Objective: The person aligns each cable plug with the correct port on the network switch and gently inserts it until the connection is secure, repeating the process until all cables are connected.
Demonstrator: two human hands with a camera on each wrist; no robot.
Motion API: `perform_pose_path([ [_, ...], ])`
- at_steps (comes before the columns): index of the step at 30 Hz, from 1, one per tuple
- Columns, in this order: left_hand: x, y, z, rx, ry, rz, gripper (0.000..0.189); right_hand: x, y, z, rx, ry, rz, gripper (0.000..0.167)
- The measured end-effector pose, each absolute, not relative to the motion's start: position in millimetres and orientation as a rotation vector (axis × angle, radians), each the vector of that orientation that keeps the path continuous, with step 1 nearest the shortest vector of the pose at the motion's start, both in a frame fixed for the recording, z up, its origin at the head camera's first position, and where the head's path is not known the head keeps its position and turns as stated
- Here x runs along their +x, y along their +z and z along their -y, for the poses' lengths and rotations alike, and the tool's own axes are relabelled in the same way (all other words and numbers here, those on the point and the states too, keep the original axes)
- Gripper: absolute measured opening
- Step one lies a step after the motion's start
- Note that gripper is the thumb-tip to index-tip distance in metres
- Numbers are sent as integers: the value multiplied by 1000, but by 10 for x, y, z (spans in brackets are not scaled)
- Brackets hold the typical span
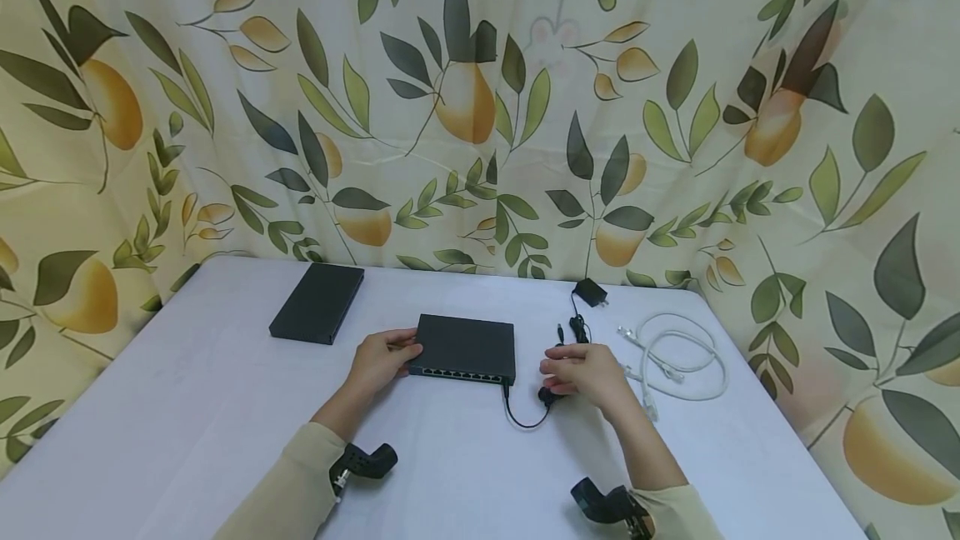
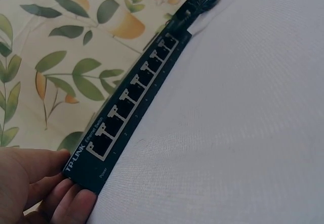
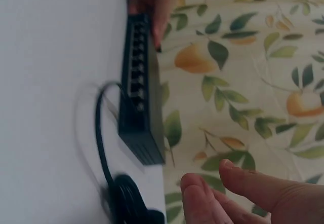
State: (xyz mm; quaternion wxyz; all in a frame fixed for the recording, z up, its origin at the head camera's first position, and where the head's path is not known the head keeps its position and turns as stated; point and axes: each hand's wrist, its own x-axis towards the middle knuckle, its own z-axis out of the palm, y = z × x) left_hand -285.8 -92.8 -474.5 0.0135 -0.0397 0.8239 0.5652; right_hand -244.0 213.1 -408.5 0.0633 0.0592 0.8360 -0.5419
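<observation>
A black TP-LINK Ethernet switch (image 1: 465,347) lies on the table with its row of ports facing me. My left hand (image 1: 382,361) grips its left end, thumb and fingers closed round the corner, as the left wrist view also shows. A thin black power cable (image 3: 99,133) runs from the right end of the port side and loops toward a coiled black bundle (image 3: 129,198). Over that bundle is my right hand (image 1: 585,373). Its fingers are loosely extended, with nothing between thumb and fingers in the right wrist view.
Behind my right hand lies a black power adapter (image 1: 591,292) with more tied cable (image 1: 578,328). Coiled white network cable (image 1: 712,365) rests to the right. A flat black box (image 1: 318,303) sits at the back left. A patterned curtain (image 1: 480,190) hangs behind the table.
</observation>
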Motion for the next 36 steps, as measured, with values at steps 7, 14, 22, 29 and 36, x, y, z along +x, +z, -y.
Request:
perform_pose_path([
  [7, -2862, -4748, 946, -136, 1760, -2566, 39, -2441, -4004, -2485, 163, -1547, -2661, 37],
  [14, -2863, -4762, 958, -131, 1751, -2568, 40, -2474, -4055, -2719, 243, -1464, -2699, 44],
  [22, -2869, -4773, 957, -122, 1757, -2570, 40, -2528, -4184, -2845, 325, -1378, -2724, 43],
  [29, -2893, -4783, 945, -127, 1745, -2581, 40, -2580, -4305, -2867, 305, -1243, -2752, 40],
  [36, -2901, -4791, 945, -125, 1743, -2584, 40, -2578, -4321, -2827, 333, -1224, -2760, 41],
])
